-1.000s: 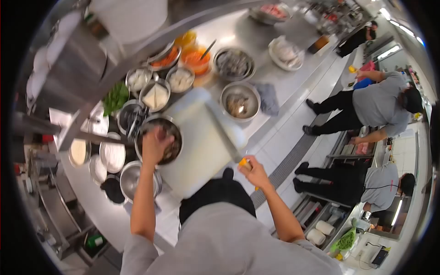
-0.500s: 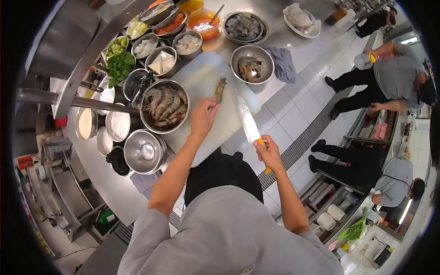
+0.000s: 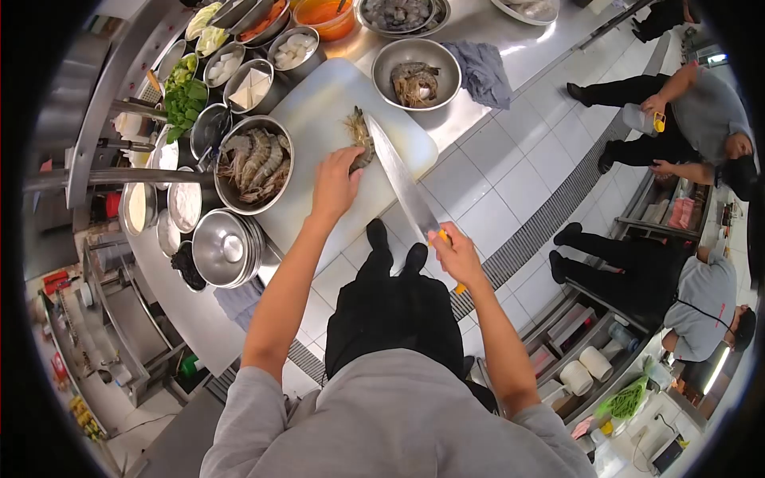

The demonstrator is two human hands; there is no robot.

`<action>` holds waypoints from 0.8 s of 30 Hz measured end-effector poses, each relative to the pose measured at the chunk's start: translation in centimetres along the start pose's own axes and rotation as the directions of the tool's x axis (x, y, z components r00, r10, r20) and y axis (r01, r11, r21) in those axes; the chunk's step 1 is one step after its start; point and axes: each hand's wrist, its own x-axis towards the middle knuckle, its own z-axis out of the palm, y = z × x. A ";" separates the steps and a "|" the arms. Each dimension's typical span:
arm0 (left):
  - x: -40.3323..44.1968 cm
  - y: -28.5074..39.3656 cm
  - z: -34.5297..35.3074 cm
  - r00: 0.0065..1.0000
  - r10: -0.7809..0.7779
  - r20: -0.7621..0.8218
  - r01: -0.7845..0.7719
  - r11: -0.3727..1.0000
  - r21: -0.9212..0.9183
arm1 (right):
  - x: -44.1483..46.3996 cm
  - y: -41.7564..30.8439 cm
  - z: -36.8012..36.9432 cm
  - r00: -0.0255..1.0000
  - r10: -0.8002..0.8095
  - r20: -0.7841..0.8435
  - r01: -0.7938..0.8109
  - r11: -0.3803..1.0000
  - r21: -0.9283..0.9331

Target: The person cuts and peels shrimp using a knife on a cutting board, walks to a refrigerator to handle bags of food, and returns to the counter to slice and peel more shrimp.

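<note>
directly at the left fingertips, on a flat white plastic cutting board (image 3: 315, 111), lies one grey-brown shrimp (image 3: 364, 148), its bristly end pointing away from the fingers. the left hand (image 3: 336, 187) meets the near end: fingers close together and in contact; whether they clamp it cannot be told. just right of these fingers, a long steel knife with a yellow handle (image 3: 406, 182) has its tip beside the shrimp; blade contact cannot be confirmed. the right hand (image 3: 456, 255) is wrapped around the handle, fingers clamped on it. left of the left fingers, a round steel bowl (image 3: 256, 122) holds several more shrimp. forward and right of them, beyond the blade, a second round steel bowl (image 3: 448, 76) holds a smaller heap. status, by judgement: one piece is being handled, with no cut visible; the left bowl's contents remain; whether the second bowl's contents are finished cannot be determined.
</note>
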 end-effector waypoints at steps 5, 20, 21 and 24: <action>1.5 -0.1 -1.2 0.998 -0.014 -0.055 0.009 0.995 -0.097 | 1.2 -0.4 -2.5 0.998 -0.022 0.066 0.022 1.000 0.001; 9.3 -1.4 4.5 0.982 -0.018 -0.189 0.043 0.991 0.130 | -0.6 0.1 1.3 0.993 0.077 0.085 -0.091 0.982 0.166; 9.4 -1.4 4.4 0.982 -0.023 -0.188 0.047 0.991 0.124 | -0.6 -0.4 1.6 0.992 0.084 0.092 -0.098 0.982 0.160; 9.4 -1.2 4.4 0.982 -0.036 -0.184 0.061 0.989 0.132 | -1.0 -0.1 3.0 0.994 0.078 0.075 -0.086 0.989 0.118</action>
